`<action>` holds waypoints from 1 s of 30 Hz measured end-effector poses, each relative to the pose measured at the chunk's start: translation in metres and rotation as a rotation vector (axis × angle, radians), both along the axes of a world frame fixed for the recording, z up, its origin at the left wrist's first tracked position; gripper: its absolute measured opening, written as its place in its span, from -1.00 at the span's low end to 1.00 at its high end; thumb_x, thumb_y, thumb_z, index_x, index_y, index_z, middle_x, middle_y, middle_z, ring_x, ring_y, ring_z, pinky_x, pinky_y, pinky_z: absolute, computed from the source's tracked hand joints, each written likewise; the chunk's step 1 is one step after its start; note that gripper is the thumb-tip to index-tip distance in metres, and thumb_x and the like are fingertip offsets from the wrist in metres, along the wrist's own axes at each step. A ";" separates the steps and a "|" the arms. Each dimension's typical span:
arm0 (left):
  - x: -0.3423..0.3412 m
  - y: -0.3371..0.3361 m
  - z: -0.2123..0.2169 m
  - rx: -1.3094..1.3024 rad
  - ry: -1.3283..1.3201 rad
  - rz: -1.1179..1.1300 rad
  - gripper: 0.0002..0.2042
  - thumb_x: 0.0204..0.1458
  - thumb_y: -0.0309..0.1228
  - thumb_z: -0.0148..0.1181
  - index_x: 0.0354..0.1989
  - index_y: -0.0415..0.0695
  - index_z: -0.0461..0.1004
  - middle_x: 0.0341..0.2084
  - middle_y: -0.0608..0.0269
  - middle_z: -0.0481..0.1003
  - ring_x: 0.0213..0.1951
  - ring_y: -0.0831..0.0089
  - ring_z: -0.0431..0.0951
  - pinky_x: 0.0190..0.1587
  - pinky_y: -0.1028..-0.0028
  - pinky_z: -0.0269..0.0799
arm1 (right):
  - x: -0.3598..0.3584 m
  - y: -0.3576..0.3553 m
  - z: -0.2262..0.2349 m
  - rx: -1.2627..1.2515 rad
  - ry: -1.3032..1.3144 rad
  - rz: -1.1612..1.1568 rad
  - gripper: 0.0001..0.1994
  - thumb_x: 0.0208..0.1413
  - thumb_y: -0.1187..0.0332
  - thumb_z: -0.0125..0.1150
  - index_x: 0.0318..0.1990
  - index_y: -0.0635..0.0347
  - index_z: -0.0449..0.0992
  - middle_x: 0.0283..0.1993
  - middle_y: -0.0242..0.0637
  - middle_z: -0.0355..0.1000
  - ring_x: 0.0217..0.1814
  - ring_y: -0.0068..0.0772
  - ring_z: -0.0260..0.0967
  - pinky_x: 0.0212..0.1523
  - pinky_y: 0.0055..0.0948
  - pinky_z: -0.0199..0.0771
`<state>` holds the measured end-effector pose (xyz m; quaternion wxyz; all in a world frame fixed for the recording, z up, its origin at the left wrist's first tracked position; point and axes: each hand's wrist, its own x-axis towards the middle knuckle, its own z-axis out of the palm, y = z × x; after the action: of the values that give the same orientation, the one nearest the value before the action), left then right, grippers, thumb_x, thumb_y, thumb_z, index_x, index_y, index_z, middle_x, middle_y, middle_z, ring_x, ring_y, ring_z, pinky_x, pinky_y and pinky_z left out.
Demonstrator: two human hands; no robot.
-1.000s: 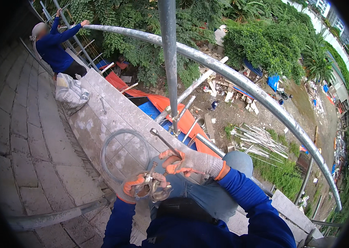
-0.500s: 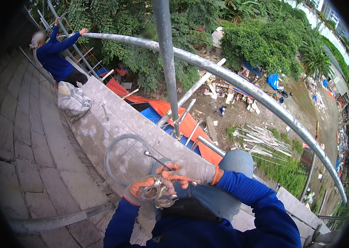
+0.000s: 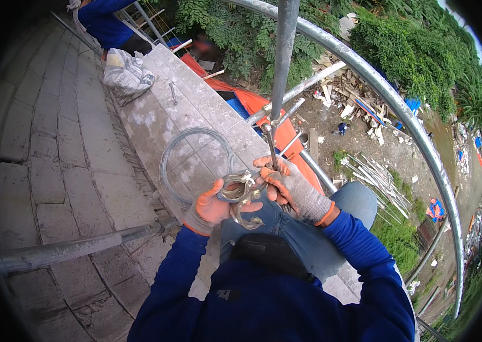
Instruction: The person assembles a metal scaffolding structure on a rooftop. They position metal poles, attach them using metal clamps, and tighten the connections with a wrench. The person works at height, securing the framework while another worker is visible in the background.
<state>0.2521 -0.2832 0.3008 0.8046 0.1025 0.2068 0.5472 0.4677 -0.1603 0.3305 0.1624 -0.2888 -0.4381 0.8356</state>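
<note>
Above my lap, my left hand (image 3: 212, 206), in a grey glove with orange fingers, grips a metal scaffold coupler (image 3: 246, 191). Its curved jaws stand open, and one curved half hangs down over my jeans. My right hand (image 3: 304, 192), gloved alike, is closed around a dark scaffold wrench (image 3: 271, 141). The tool's head points up, away from me, near the foot of the upright pole. The right fingertips are close beside the coupler; whether they touch it I cannot tell.
A wire coil (image 3: 164, 171) lies on the concrete ledge (image 3: 149, 122), with another wrench (image 3: 173, 94) and a sack (image 3: 127, 73) beyond. An upright pole (image 3: 284, 62) and a curved-looking rail (image 3: 392, 85) edge a drop to littered ground. A person in blue (image 3: 104, 25) is far left.
My hands have drawn apart slightly, and the coupler shows more openly. The wrench has turned from pointing left to pointing up. The view has tilted down and shifted left.
</note>
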 end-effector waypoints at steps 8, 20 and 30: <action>0.003 0.009 0.012 0.128 -0.090 0.037 -0.31 0.23 0.03 0.07 0.34 -0.28 0.20 0.26 -0.14 0.31 0.27 -0.08 0.34 0.37 -0.23 0.11 | 0.013 0.012 0.021 -0.409 0.310 0.079 -0.65 0.40 0.24 0.04 0.20 0.23 0.27 -0.24 -0.33 0.28 -0.64 -0.80 0.19 -0.77 -0.80 0.22; 0.051 0.045 -0.064 -0.117 0.417 0.303 -0.45 0.30 -0.04 0.05 0.29 -0.17 0.22 0.16 0.10 0.36 0.13 0.24 0.47 0.13 0.11 0.48 | 0.031 0.018 0.017 -0.403 0.197 0.118 -0.67 0.35 0.21 0.15 0.09 0.22 0.34 -0.31 -0.40 0.28 -0.61 -0.76 0.18 -0.78 -0.76 0.09; -0.043 0.151 0.003 0.232 0.912 0.521 -0.37 0.19 -0.36 0.24 0.40 -0.22 0.13 0.18 0.07 0.32 0.17 0.35 0.39 0.18 0.35 0.37 | 0.060 0.027 0.014 -0.526 0.319 -0.154 -0.72 0.36 0.18 0.08 0.00 0.20 0.34 -0.35 -0.44 0.28 -0.56 -0.71 0.18 -0.72 -0.74 0.11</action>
<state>0.2086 -0.1324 0.3042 0.4539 0.3635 0.4921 0.6479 0.5279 -0.1331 0.3443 0.2116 -0.2186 -0.1528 0.9403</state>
